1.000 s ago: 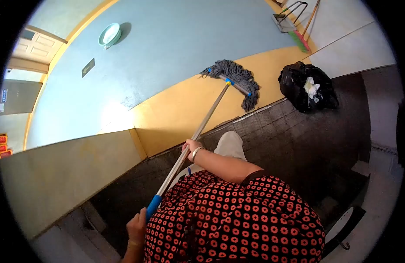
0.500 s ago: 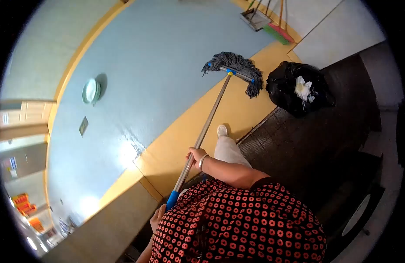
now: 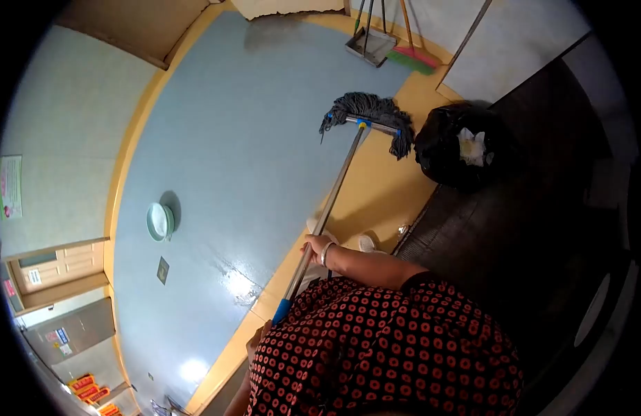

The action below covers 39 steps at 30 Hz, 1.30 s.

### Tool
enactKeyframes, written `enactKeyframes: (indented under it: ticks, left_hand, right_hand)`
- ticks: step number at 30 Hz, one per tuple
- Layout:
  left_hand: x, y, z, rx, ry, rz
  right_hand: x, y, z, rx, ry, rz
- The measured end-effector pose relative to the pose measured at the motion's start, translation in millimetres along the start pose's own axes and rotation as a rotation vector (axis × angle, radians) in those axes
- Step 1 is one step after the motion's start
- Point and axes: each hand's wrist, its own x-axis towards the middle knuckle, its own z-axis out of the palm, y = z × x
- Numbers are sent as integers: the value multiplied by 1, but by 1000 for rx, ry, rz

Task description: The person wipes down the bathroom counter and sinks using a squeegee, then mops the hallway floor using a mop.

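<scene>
A mop with a metal handle [image 3: 340,179] runs from my body towards the upper middle of the head view. My right hand [image 3: 316,247], with a bracelet at the wrist, is wrapped round the handle's lower middle. At the near end, by the blue grip [image 3: 282,310], my left hand [image 3: 256,340] is closed round the mop and partly hidden by the patterned shirt. The dark grey string mop head [image 3: 369,111] with its blue clamp spreads across the border of blue floor and yellow band. Whether it presses on the floor I cannot tell.
Right of the mop head stands a black bag-lined bin [image 3: 438,145] holding white waste. A dustpan [image 3: 371,46] and a broom [image 3: 414,59] lean at the far wall. A pale green basin [image 3: 159,222] sits on the blue floor [image 3: 230,152]. Dark matting [image 3: 473,229] lies right.
My view has shifted forward and turned, so the basin and bin appear elsewhere in it. Both my shoes now show near the handle. Both hands keep their hold on the mop.
</scene>
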Motion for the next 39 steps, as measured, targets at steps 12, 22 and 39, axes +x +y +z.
enactKeyframes:
  ticks: [12,22,39]
  left_hand:
    - [50,4,28,195,-56,241]
    - [21,-16,15,-107,-143,90]
    - [36,-19,-21,272,-46,256]
  right_hand:
    - [44,-14,-58,-164,73,29]
    - [19,7,-39,96,159,95]
    - [18,17,-15,233,5,118]
